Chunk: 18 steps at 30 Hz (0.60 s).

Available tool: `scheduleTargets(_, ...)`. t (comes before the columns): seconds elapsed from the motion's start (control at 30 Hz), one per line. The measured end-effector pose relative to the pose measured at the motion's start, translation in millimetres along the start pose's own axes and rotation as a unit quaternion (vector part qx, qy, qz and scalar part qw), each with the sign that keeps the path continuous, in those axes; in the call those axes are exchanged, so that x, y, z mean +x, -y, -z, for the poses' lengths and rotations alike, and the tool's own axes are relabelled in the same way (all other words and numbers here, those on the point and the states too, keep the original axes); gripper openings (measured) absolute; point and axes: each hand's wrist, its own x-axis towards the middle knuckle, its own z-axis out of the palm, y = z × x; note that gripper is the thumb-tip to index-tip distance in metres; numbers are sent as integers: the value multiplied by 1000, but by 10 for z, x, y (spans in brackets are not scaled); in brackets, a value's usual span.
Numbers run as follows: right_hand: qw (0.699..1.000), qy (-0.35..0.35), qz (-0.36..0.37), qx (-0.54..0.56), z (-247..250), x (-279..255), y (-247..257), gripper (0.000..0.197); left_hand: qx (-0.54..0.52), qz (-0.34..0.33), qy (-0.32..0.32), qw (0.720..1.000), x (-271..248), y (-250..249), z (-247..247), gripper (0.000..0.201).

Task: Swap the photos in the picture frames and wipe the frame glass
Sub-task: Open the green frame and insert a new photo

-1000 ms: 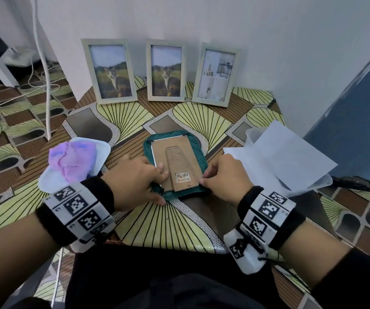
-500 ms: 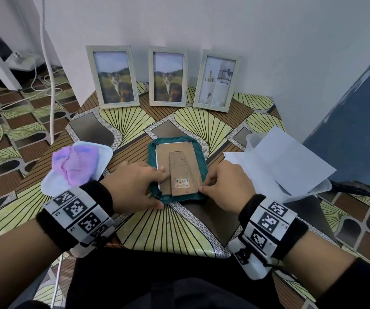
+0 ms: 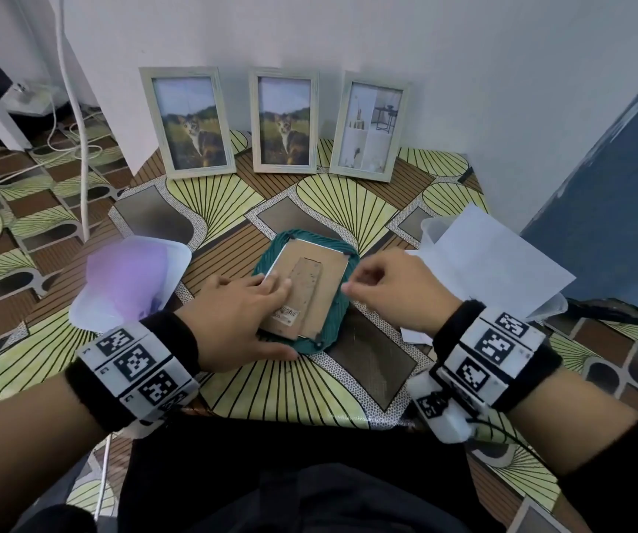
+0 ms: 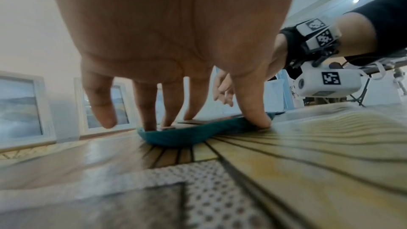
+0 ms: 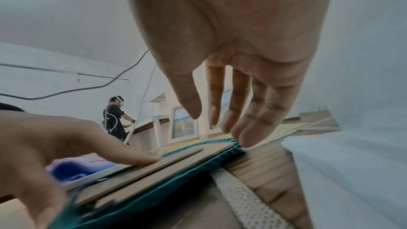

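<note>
A: Log entry. I see a picture frame lying face down on a teal cloth in the middle of the bench, its brown backing board up and the stand flat along it.

B: Left hand?

A: My read: the left hand lies on the near-left part of the backing, fingers straight and pressing down, thumb on the cloth's near edge. Nothing is gripped.

B: Right hand?

A: The right hand hovers at the frame's right edge. In the right wrist view its fingers hang relaxed, their tips close to the cloth's right hem; whether they touch it I cannot tell, the picture is blurred there. It holds nothing.

B: Other frames?

A: Three pale frames lean on the far wall. The left frame and the middle frame each show a cat in a field; the right frame shows a room interior.

B: Surroundings?

A: A purple cloth sits in a white tray left of the work. White paper sheets lie on a clear container to the right. White cables run over the floor at far left.
</note>
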Motion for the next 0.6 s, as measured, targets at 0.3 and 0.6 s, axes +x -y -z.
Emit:
scheduleTargets(0.3,997,45,9,-57,-19,310,-71,48,81,-100,28,991,-27,296,24,86)
scheduleTargets(0.6,999,-14,2,-41,-103,175,-178,34,-33,-143,-77,986,-255,333,-104,63)
